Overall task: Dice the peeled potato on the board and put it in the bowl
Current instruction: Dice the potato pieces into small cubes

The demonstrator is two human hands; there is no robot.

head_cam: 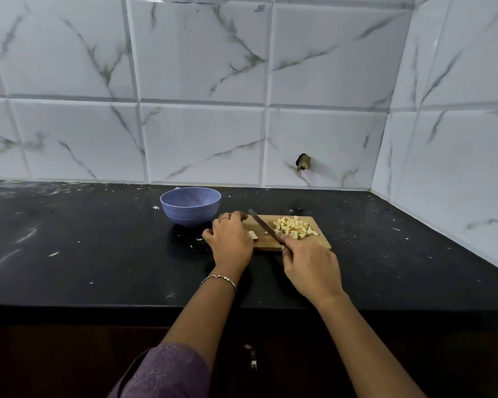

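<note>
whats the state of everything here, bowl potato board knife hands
board, flat on the counter
bowl, upright left of the board, no potato visible inside
diced potato, piled on the board's right side
left hand, holds down the potato piece
potato piece, on the board, partly under the left hand
right hand, grips the knife handle
knife, blade slanted over the board

Single head-worn view, above and near the board (pixel 266 243), facing forward and down, tiled wall (pixel 202 139) beyond the board
</note>
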